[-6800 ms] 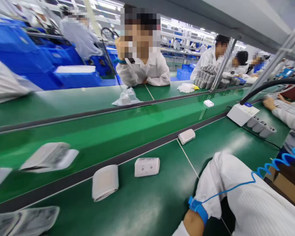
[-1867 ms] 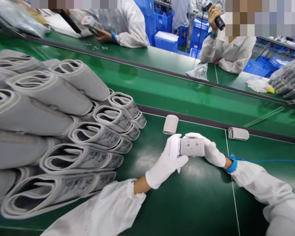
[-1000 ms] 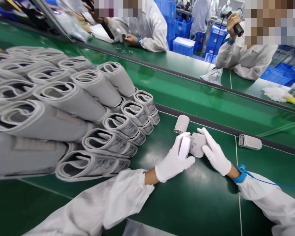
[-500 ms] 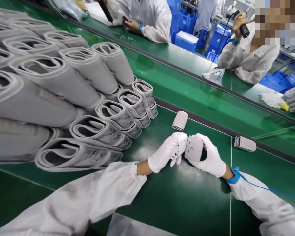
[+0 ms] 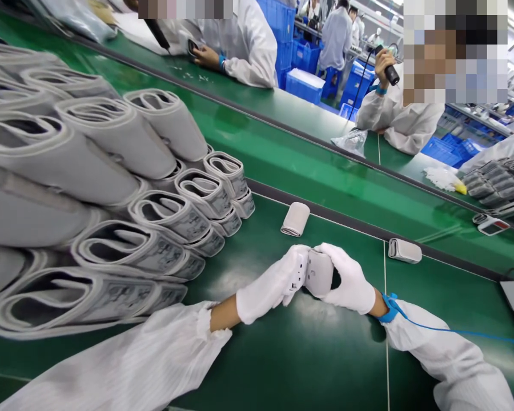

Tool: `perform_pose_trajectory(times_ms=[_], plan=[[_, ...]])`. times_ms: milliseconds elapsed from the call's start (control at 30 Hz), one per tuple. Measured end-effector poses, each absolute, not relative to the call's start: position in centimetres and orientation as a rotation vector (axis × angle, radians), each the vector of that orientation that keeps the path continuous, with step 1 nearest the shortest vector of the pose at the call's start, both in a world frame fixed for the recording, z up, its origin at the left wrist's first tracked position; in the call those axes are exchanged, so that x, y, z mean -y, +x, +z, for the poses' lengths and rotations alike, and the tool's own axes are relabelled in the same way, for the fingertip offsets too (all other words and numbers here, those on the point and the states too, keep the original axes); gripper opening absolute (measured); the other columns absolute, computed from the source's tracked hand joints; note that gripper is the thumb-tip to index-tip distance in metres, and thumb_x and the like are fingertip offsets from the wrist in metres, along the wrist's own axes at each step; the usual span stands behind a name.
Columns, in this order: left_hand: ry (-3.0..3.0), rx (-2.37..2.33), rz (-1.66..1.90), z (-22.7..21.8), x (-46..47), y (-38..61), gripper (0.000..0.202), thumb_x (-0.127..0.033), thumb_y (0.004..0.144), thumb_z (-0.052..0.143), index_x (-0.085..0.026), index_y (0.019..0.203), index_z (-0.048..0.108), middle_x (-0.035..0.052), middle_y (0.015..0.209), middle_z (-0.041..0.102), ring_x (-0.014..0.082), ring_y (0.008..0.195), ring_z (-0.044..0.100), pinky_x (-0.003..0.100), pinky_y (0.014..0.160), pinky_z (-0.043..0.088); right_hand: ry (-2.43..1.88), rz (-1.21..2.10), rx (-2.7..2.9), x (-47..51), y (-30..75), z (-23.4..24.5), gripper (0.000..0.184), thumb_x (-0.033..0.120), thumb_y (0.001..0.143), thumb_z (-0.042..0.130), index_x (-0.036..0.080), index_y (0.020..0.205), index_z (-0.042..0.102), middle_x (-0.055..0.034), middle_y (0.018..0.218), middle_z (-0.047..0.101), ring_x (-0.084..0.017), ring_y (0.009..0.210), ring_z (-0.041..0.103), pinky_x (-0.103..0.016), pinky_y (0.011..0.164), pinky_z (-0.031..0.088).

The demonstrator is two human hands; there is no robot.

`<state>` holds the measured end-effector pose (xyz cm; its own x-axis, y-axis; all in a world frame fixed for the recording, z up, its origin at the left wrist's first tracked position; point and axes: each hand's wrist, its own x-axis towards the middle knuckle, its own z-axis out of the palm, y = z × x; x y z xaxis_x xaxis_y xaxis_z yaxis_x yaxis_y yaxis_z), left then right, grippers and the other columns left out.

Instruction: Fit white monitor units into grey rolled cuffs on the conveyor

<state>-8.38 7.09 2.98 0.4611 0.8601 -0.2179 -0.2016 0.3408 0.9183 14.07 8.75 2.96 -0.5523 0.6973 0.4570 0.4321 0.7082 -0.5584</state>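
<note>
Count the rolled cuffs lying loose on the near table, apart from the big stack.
2: one cuff beyond the left hand, another cuff farther right by the conveyor's dark edge. The stack may hide others.

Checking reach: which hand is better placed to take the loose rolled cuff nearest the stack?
Left, probably. The left hand lies nearest that rolled cuff, with only bare table between them. The right hand wraps the device from its far side, farther off.

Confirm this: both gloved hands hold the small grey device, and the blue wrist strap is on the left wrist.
Wrong wrist: the head view shows the blue wrist strap on the right wrist. The left hand and right hand do both hold the small grey device.
</note>
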Motion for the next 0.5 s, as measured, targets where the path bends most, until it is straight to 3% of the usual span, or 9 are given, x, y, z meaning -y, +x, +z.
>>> perform_pose_trajectory(times_ms=[167, 400, 500], plan=[[1.046, -0.763, 0.811, 3.08, -7.0, -7.94, 0.085, -0.086, 0.089, 0.035, -0.013, 0.13, 0.053, -0.0083, 0.052, 0.048, 0.0098, 0.039, 0.037, 0.024, 0.042, 0.035, -0.857, 0.469, 2.237, -8.32, 13.93, 3.21, 0.074, 0.033, 0.078, 0.08, 0.021, 0.145, 0.05, -0.0132, 0.137, 0.065, -0.029, 0.126, 0.066, -0.042, 0.11, 0.055], [1.118, -0.856, 0.753, 3.51, -6.57, -8.15, 0.085, -0.088, 0.088, 0.027, -0.015, 0.119, 0.057, -0.0076, 0.052, 0.044, 0.01, 0.043, 0.035, 0.025, 0.045, 0.033, -0.899, 0.37, 2.263, -7.92, 13.5, 2.54, 0.077, 0.032, 0.08, 0.078, 0.021, 0.15, 0.048, -0.0136, 0.142, 0.063, -0.029, 0.129, 0.064, -0.042, 0.109, 0.055], [1.109, -0.902, 0.708, 3.51, -6.41, -8.33, 0.091, -0.086, 0.09, 0.029, -0.012, 0.139, 0.046, -0.0068, 0.055, 0.049, 0.0113, 0.044, 0.038, 0.026, 0.045, 0.033, -0.907, 0.337, 2.278, -7.66, 13.09, 2.63, 0.078, 0.033, 0.081, 0.075, 0.021, 0.152, 0.045, -0.014, 0.142, 0.062, -0.03, 0.13, 0.063, -0.042, 0.108, 0.056]])
